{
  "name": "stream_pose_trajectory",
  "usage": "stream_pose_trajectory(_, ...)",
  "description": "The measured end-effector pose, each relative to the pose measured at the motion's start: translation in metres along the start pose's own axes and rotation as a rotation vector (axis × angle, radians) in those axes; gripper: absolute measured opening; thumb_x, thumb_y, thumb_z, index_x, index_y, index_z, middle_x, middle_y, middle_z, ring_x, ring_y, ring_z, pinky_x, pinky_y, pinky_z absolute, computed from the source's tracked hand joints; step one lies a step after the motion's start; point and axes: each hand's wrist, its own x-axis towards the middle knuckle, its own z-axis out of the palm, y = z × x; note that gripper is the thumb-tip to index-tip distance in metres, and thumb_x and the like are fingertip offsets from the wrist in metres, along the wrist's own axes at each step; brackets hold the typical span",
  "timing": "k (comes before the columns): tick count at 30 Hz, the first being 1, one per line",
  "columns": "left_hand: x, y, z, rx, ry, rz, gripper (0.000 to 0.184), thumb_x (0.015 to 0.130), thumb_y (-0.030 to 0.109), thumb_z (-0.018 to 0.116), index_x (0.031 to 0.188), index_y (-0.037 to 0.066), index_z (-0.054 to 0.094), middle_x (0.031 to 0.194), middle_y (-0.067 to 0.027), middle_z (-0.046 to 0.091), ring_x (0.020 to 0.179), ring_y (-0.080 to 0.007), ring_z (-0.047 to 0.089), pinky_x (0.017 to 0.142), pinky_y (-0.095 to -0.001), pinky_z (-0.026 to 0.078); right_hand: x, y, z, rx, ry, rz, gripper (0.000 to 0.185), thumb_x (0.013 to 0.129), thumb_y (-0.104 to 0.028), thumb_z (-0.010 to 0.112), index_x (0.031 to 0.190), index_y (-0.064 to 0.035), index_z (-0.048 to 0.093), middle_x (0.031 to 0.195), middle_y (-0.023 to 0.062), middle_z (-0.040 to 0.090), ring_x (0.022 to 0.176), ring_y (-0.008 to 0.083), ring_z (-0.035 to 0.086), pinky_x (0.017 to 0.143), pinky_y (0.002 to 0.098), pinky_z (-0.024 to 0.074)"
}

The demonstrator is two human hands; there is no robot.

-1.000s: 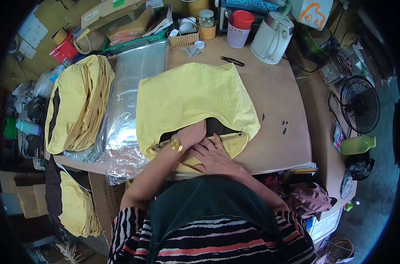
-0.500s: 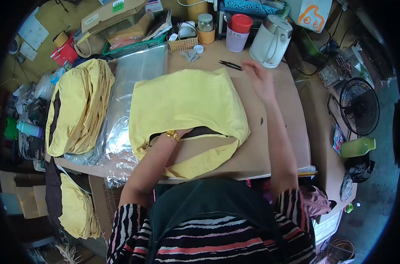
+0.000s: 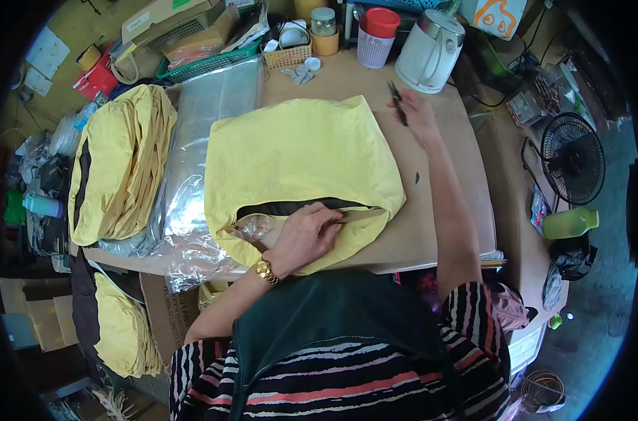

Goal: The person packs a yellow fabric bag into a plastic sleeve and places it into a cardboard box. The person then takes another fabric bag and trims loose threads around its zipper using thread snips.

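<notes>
A yellow cloth bag (image 3: pixel 298 154) with a dark lining lies flat on the table, its opening and strap toward me. My left hand (image 3: pixel 308 235), with a gold watch at the wrist, rests over the opening. Its fingers are curled together on the bag's edge; the exact spot they pinch is partly hidden. Off to the right of the bag, my right hand (image 3: pixel 417 116) is closed around black thread snips (image 3: pixel 397 102), raised near the kettle. The tips of the snips point away from me.
Stacked yellow bags (image 3: pixel 126 168) and clear plastic sleeves (image 3: pixel 213 112) lie on the left. Along the back stand a green basket (image 3: pixel 213 63), a cup with a red lid (image 3: pixel 376 45) and a white kettle (image 3: pixel 431 52). A black fan (image 3: pixel 573 156) stands at right.
My right hand has picked up the snips from the table and drawn slightly nearer. My left hand has come out of the bag's opening onto its edge.
</notes>
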Motion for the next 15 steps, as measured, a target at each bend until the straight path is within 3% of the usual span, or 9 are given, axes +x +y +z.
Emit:
stream_pose_trajectory(1, 0.003, 0.001, 0.004, -0.074, 0.027, -0.039, 0.018, 0.084, 0.010, 0.067, 0.100, 0.002, 0.067, 0.085, -0.0108, 0.064, 0.072, -0.0257, 0.064, 0.064, -0.0344, 0.052, -0.031, -0.007, -0.003, 0.218, 0.074, -0.109, 0.022, 0.098, -0.010, 0.045, 0.112, 0.0003, 0.060, 0.072, 0.0001, 0.054, 0.055, 0.0066, 0.046, 0.050, 0.0226, 0.0368)
stream_pose_trajectory(2, 0.005, 0.002, 0.007, -0.147, 0.053, -0.079, 0.015, 0.084, 0.008, 0.067, 0.097, 0.002, 0.068, 0.085, -0.0107, 0.064, 0.069, -0.0228, 0.064, 0.062, -0.0326, 0.052, -0.065, -0.019, -0.010, 0.041, 0.093, -0.116, 0.024, 0.099, -0.013, 0.046, 0.114, -0.0005, 0.058, 0.069, -0.0022, 0.052, 0.054, 0.0055, 0.043, 0.050, 0.0222, 0.0353)
stream_pose_trajectory(4, 0.010, 0.004, 0.013, -0.161, 0.076, -0.063, 0.014, 0.084, 0.007, 0.066, 0.097, 0.002, 0.068, 0.084, -0.0105, 0.064, 0.065, -0.0216, 0.064, 0.061, -0.0314, 0.051, -0.132, -0.026, -0.016, 0.178, 0.057, -0.005, 0.028, 0.096, -0.018, 0.053, 0.119, -0.0019, 0.056, 0.066, -0.0053, 0.047, 0.054, 0.0044, 0.041, 0.050, 0.0221, 0.0329)
stream_pose_trajectory(6, 0.015, 0.006, 0.017, -0.175, 0.098, -0.047, 0.013, 0.085, 0.007, 0.066, 0.097, 0.002, 0.068, 0.083, -0.0103, 0.064, 0.062, -0.0203, 0.063, 0.059, -0.0302, 0.051, -0.192, -0.033, -0.006, 0.024, 0.026, -0.074, 0.038, 0.088, -0.020, 0.067, 0.119, -0.0016, 0.055, 0.065, -0.0036, 0.047, 0.056, 0.0075, 0.046, 0.051, 0.0241, 0.0358)
stream_pose_trajectory(7, 0.016, 0.007, 0.019, -0.170, 0.105, -0.034, 0.013, 0.085, 0.007, 0.066, 0.097, 0.002, 0.068, 0.083, -0.0098, 0.064, 0.062, -0.0201, 0.063, 0.059, -0.0301, 0.051, -0.213, -0.041, 0.006, -0.444, 0.052, -0.256, 0.045, 0.082, -0.021, 0.073, 0.119, -0.0007, 0.056, 0.065, -0.0012, 0.050, 0.056, 0.0106, 0.049, 0.053, 0.0259, 0.0396)
stream_pose_trajectory(9, 0.020, 0.011, 0.022, -0.168, 0.111, -0.016, 0.013, 0.085, 0.007, 0.066, 0.097, 0.003, 0.068, 0.082, -0.0093, 0.064, 0.061, -0.0199, 0.063, 0.059, -0.0301, 0.051, -0.226, -0.033, 0.023, -0.538, 0.133, -0.320, 0.045, 0.079, -0.017, 0.075, 0.116, 0.0006, 0.057, 0.066, 0.0025, 0.054, 0.058, 0.0145, 0.053, 0.055, 0.0280, 0.0430)
stream_pose_trajectory(11, 0.023, 0.016, 0.023, -0.220, 0.119, -0.059, 0.011, 0.085, 0.007, 0.063, 0.094, 0.004, 0.066, 0.081, -0.0116, 0.062, 0.065, -0.0251, 0.063, 0.060, -0.0360, 0.050, -0.229, -0.019, 0.027, -0.632, 0.210, -0.386, 0.045, 0.075, -0.014, 0.078, 0.113, 0.0019, 0.059, 0.068, 0.0062, 0.058, 0.059, 0.0185, 0.057, 0.058, 0.0302, 0.0465)
stream_pose_trajectory(13, 0.030, 0.015, 0.026, -0.233, 0.140, -0.060, 0.012, 0.085, 0.006, 0.063, 0.095, 0.003, 0.067, 0.083, -0.0114, 0.063, 0.065, -0.0247, 0.063, 0.061, -0.0353, 0.051, -0.224, -0.010, 0.028, -0.570, 0.183, -0.301, 0.032, 0.076, -0.011, 0.072, 0.103, 0.0016, 0.061, 0.076, 0.0134, 0.066, 0.072, 0.0288, 0.068, 0.066, 0.0360, 0.0526)
stream_pose_trajectory(15, 0.033, 0.011, 0.028, -0.243, 0.162, -0.066, 0.013, 0.085, 0.006, 0.063, 0.097, 0.003, 0.067, 0.084, -0.0112, 0.063, 0.064, -0.0243, 0.063, 0.061, -0.0346, 0.052, -0.223, -0.016, 0.027, -0.505, 0.155, -0.276, 0.025, 0.078, -0.009, 0.070, 0.099, 0.0017, 0.063, 0.078, 0.0141, 0.066, 0.070, 0.0283, 0.067, 0.064, 0.0353, 0.0517)
